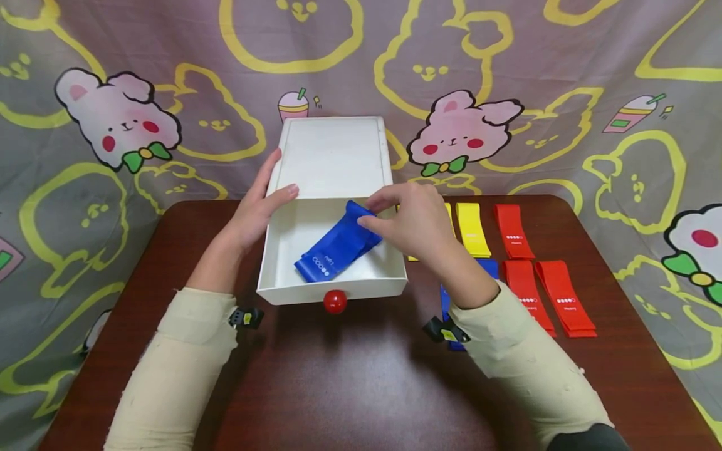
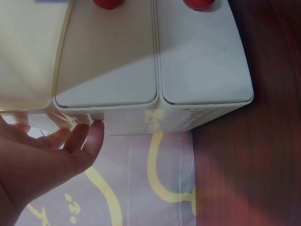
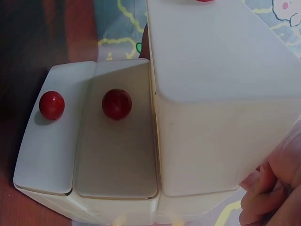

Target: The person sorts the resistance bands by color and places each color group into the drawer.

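A white drawer unit point(image 1: 333, 156) stands on the table with its top drawer point(image 1: 333, 289) pulled out, a red knob point(image 1: 335, 302) on its front. A folded blue resistance band point(image 1: 335, 250), printed "Light", lies slantwise in the drawer. My right hand point(image 1: 414, 219) reaches over the drawer's right wall and pinches the band's upper end between thumb and fingers. At the unit's left side, my left hand point(image 1: 256, 210) rests with its thumb on the top and its fingers along the side wall. The left wrist view shows those fingertips point(image 2: 96, 132) touching the side.
Right of the unit lie folded red bands point(image 1: 566, 297), yellow bands point(image 1: 472, 228) and blue bands point(image 1: 455, 344), the blue partly under my right forearm. Two lower drawers with red knobs point(image 3: 116, 104) are closed. A patterned curtain point(image 1: 338, 75) hangs behind the table.
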A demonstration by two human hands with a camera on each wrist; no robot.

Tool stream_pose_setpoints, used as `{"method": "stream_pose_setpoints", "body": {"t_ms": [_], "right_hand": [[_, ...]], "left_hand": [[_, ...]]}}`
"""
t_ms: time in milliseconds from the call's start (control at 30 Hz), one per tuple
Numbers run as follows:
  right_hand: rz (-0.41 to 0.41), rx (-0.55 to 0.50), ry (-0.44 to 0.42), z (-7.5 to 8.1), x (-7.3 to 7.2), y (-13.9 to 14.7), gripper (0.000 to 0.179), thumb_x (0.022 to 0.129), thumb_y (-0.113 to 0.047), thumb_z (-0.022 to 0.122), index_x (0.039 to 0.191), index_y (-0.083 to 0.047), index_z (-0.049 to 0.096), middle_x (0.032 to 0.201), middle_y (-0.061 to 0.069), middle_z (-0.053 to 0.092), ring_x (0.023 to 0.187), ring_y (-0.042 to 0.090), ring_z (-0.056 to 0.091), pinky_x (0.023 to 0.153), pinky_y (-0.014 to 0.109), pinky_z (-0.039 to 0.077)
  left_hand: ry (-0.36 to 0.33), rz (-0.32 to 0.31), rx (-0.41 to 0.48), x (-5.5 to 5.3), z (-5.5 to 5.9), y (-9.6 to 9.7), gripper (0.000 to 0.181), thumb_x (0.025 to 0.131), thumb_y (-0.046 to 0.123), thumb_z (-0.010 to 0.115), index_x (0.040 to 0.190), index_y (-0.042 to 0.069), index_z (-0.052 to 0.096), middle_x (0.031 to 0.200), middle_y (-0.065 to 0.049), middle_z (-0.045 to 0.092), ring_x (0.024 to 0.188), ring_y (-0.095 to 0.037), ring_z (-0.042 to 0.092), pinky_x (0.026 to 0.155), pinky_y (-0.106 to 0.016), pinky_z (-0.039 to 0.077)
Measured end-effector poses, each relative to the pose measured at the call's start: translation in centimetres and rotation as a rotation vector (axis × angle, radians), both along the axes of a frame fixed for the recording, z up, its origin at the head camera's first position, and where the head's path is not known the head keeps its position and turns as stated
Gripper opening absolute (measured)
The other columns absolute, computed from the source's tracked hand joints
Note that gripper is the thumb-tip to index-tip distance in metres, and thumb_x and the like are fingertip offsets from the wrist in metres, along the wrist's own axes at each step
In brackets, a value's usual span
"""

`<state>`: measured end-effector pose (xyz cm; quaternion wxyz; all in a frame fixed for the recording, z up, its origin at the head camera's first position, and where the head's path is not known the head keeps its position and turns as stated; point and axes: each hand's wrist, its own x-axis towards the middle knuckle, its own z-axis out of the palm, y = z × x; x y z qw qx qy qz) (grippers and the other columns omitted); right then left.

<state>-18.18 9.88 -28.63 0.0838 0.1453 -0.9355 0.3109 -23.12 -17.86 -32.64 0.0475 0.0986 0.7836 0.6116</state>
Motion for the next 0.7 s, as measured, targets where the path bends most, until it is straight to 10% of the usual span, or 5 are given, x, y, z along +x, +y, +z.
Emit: {"method": "stream_pose_setpoints", "body": {"t_ms": [700], "right_hand": [[-0.001, -0.338, 0.256, -0.7, 1.7, 4.6, 0.022, 0.086, -0.028, 0.082, 0.102, -0.015, 0.081, 0.098, -0.007, 0.073, 0.057, 0.014, 0.046, 0.047, 0.027, 0.034]], "left_hand": [[-0.007, -0.008, 0.017, 0.0, 0.1, 0.0, 0.081, 0.097, 0.040, 0.061, 0.160, 0.041, 0.009, 0.160, -0.007, 0.019, 0.118, -0.038, 0.054, 0.082, -0.043, 0.055]]}}
